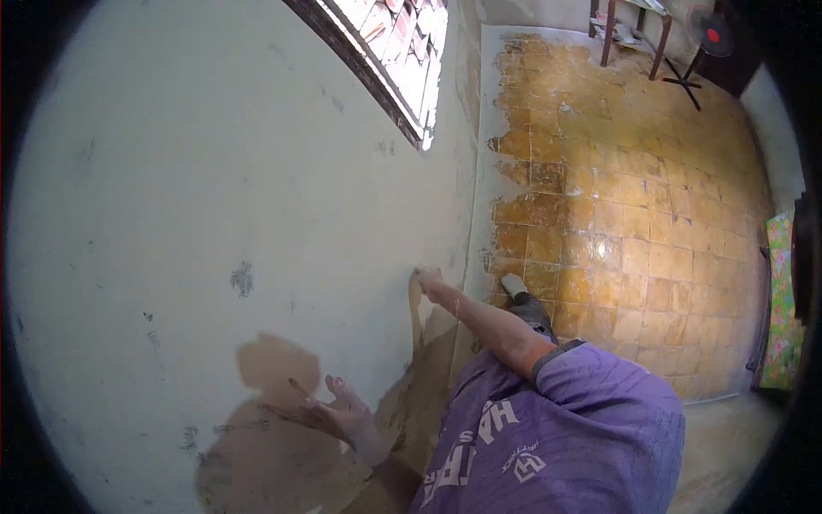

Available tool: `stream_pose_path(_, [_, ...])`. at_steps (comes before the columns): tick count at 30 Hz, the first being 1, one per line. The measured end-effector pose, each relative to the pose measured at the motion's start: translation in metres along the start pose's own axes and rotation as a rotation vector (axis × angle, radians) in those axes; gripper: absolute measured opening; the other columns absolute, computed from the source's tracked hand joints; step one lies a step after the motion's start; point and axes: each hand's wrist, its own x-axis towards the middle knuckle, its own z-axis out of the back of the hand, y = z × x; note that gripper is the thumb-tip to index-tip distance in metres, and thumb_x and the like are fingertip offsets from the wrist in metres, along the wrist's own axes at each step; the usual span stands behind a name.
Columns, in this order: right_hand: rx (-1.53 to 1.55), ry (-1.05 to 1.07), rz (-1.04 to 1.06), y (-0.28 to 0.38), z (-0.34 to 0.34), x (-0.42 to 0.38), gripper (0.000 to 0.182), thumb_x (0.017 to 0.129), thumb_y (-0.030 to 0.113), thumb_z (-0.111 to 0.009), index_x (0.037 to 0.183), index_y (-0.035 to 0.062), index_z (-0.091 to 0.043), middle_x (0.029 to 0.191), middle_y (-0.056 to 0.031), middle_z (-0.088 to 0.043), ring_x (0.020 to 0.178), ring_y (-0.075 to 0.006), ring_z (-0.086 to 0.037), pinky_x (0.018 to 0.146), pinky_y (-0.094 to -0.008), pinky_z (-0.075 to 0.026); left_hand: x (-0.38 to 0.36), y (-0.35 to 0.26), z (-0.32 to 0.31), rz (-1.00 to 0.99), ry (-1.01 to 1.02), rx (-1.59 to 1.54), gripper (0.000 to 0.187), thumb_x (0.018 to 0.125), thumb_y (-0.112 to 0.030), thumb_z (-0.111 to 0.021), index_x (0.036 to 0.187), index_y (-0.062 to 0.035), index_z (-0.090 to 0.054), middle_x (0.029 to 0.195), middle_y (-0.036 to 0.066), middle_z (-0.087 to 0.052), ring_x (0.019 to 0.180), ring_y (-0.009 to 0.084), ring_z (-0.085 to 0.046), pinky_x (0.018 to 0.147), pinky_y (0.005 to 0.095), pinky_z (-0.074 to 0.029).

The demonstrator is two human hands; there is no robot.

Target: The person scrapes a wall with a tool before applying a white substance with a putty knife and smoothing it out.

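Nearest to you, your left hand [342,417] lies flat and released against the wall [171,171], fingers spread over the brown bare patch [274,445] near the wall's lower edge, gripping nothing. Your purple sleeve [582,403] fills the foreground beside it. Further along, your right hand [428,281] reaches out at arm's length and presses something small against the wall by its bottom edge, where it meets the floor; the fingers look curled around it, but what it is, and how tightly you hold it, cannot be told from here. By the look of it the pale coating is thin, brittle and flaky, likely to chip rather than peel, so work it from the ragged border of the brown patch. Just past that hand a shoe [524,300] rests on the yellow tiled floor [651,214]. Above, a louvred window [394,51]; in the far corner, a standing fan [704,43]
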Motion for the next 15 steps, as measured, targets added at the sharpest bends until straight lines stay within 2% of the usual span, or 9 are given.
stream_pose_path(2, [-0.658, 0.109, 0.228, 0.060, 0.048, -0.004, 0.020, 0.085, 0.017, -0.058, 0.099, 0.0043, -0.064, 0.098, -0.0204, -0.066, 0.100, -0.0337, -0.063, 0.087, -0.0434, -0.048, -0.015, 0.013, 0.000, 0.116, 0.050, -0.014, 0.073, 0.094, -0.036, -0.058, 0.148, 0.0004, -0.024, 0.151, 0.029, -0.024, 0.139, 0.0475, -0.022, 0.111, 0.0552, -0.025])
stream_pose_path(3, [-0.875, -0.078, 0.246, 0.078, 0.049, 0.021, 0.020, 0.086, 0.017, -0.057, 0.102, 0.0064, -0.065, 0.099, -0.0214, -0.066, 0.100, -0.0366, -0.062, 0.087, -0.0448, -0.048, -0.034, 0.037, -0.011, 0.193, 0.101, -0.063, 0.073, 0.095, -0.038, -0.056, 0.148, 0.0016, -0.025, 0.151, 0.029, -0.024, 0.140, 0.0452, -0.022, 0.113, 0.0537, -0.022])
stream_pose_path(4, [-0.632, -0.274, 0.274, 0.087, 0.057, 0.056, 0.021, 0.087, 0.018, -0.056, 0.099, 0.0015, -0.064, 0.099, -0.0231, -0.065, 0.099, -0.0389, -0.061, 0.087, -0.0455, -0.046, -0.038, 0.046, -0.012, 0.220, 0.130, -0.095, 0.074, 0.095, -0.038, -0.056, 0.147, 0.0031, -0.025, 0.151, 0.030, -0.024, 0.141, 0.0440, -0.022, 0.115, 0.0522, -0.020])
stream_pose_path(5, [0.115, -0.575, 0.242, 0.150, 0.092, 0.031, 0.026, 0.088, 0.019, -0.056, 0.097, -0.0045, -0.062, 0.098, -0.0235, -0.064, 0.098, -0.0412, -0.060, 0.086, -0.0465, -0.045, -0.042, 0.055, -0.014, 0.247, 0.157, -0.127, 0.075, 0.095, -0.039, -0.056, 0.147, 0.0046, -0.025, 0.151, 0.031, -0.023, 0.141, 0.0428, -0.023, 0.116, 0.0507, -0.019])
stream_pose_path(6, [0.331, -0.775, 0.604, 0.165, 0.103, 0.063, 0.032, 0.090, 0.022, -0.055, 0.100, -0.0080, -0.060, 0.100, -0.0257, -0.063, 0.097, -0.0437, -0.058, 0.085, -0.0478, -0.044, -0.038, 0.054, -0.009, 0.231, 0.159, -0.145, 0.077, 0.094, -0.039, -0.057, 0.146, 0.0064, -0.024, 0.150, 0.032, -0.023, 0.141, 0.0427, -0.024, 0.116, 0.0493, -0.019])
stream_pose_path(8, [0.272, -0.604, 0.510, 0.239, 0.152, 0.019, 0.032, 0.089, 0.018, -0.055, 0.107, -0.0076, -0.061, 0.094, -0.0274, -0.063, 0.091, -0.0447, -0.059, 0.082, -0.0466, -0.046, -0.037, 0.047, -0.003, 0.263, 0.212, -0.165, 0.079, 0.093, -0.040, -0.058, 0.147, 0.0063, -0.022, 0.151, 0.033, -0.021, 0.141, 0.0434, -0.023, 0.116, 0.0492, -0.019])
stream_pose_path(12, [0.113, -0.886, 0.634, 0.150, 0.093, 0.041, 0.038, 0.089, 0.018, -0.053, 0.120, -0.0030, -0.057, 0.104, -0.0274, -0.062, 0.097, -0.0441, -0.058, 0.086, -0.0477, -0.046, -0.020, 0.034, 0.007, 0.167, 0.147, 0.059, 0.080, 0.093, -0.043, -0.056, 0.151, -0.0023, -0.019, 0.154, 0.032, -0.012, 0.143, 0.0476, -0.010, 0.116, 0.0560, -0.011])
stream_pose_path(13, [0.134, -0.645, 0.416, 0.094, 0.066, 0.056, 0.044, 0.090, 0.022, -0.054, 0.129, 0.0002, -0.052, 0.115, -0.0269, -0.059, 0.110, -0.0437, -0.054, 0.092, -0.0498, -0.042, -0.017, 0.030, 0.009, 0.088, 0.067, 0.171, 0.080, 0.093, -0.045, -0.054, 0.152, -0.0047, -0.018, 0.155, 0.032, -0.010, 0.144, 0.0489, -0.007, 0.115, 0.0579, -0.008])
stream_pose_path(15, [0.036, -0.321, 0.124, 0.042, 0.039, 0.025, 0.043, 0.092, 0.025, -0.054, 0.127, -0.0001, -0.054, 0.108, -0.0246, -0.063, 0.098, -0.0392, -0.060, 0.083, -0.0463, -0.048, -0.015, 0.031, 0.007, 0.078, 0.045, 0.146, 0.080, 0.093, -0.048, -0.052, 0.153, -0.0081, -0.016, 0.156, 0.031, -0.005, 0.143, 0.0502, -0.001, 0.114, 0.0606, -0.003])
